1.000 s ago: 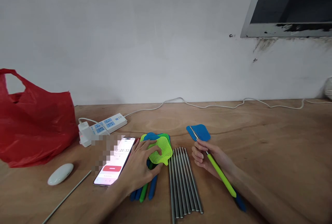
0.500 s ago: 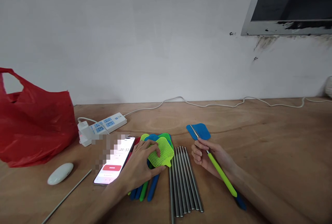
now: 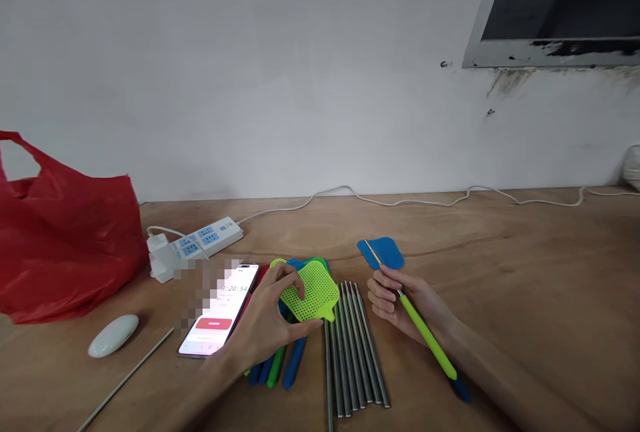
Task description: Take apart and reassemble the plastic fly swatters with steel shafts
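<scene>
My left hand (image 3: 267,322) is closed in a pinch on a yellow-green fly swatter head (image 3: 314,291), a perforated square with a short neck pointing toward the metal rods. Beneath it lie other swatter heads in blue, green and red, with blue handles (image 3: 295,362) and a green handle (image 3: 277,369) reaching toward me. My right hand (image 3: 400,302) is wrapped round a metal rod with a yellow-green handle (image 3: 429,337), tilted with its thin tip up. Behind that tip a blue fly swatter head (image 3: 387,253) rests on the table. A blue handle end (image 3: 461,390) shows by my right forearm.
Several metal rods (image 3: 355,352) lie side by side between my hands. At left are a lit phone (image 3: 217,312), a white power strip (image 3: 213,237), a white oval object (image 3: 114,337), a thin rod (image 3: 127,379) and a red plastic bag (image 3: 70,245). A cable (image 3: 400,203) runs along the wall.
My left hand has lifted the yellow-green swatter head slightly and shifted it a little to the right. My right hand keeps its grip on the rod almost unmoved.
</scene>
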Action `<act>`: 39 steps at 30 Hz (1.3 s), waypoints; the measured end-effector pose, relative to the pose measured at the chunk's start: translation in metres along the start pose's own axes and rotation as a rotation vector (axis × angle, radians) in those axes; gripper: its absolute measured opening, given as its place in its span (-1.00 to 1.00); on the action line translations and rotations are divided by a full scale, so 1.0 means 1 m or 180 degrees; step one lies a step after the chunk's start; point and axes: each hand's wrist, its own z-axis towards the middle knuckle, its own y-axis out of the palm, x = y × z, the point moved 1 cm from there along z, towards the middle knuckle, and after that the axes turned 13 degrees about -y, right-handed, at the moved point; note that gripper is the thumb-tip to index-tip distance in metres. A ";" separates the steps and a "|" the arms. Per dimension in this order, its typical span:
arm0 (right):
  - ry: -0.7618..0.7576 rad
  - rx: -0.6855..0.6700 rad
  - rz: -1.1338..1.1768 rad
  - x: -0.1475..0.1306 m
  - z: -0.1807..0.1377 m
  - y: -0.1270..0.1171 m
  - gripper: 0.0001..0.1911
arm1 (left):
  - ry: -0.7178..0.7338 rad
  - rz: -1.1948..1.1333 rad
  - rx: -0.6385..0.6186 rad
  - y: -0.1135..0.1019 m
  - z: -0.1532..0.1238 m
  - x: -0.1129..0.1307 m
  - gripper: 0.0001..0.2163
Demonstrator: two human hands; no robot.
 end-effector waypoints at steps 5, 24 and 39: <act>0.0031 -0.0085 -0.0026 0.000 -0.001 0.000 -0.52 | -0.0040 -0.0062 0.0102 0.002 -0.001 -0.003 -0.68; 0.0161 -0.0322 0.0009 0.000 -0.003 0.002 -0.52 | -0.0178 0.0472 0.0262 0.009 0.002 -0.014 -0.56; 0.0087 -0.0284 0.0035 -0.002 -0.003 0.001 -0.51 | -0.0268 0.0166 0.0240 0.003 0.000 -0.002 -0.52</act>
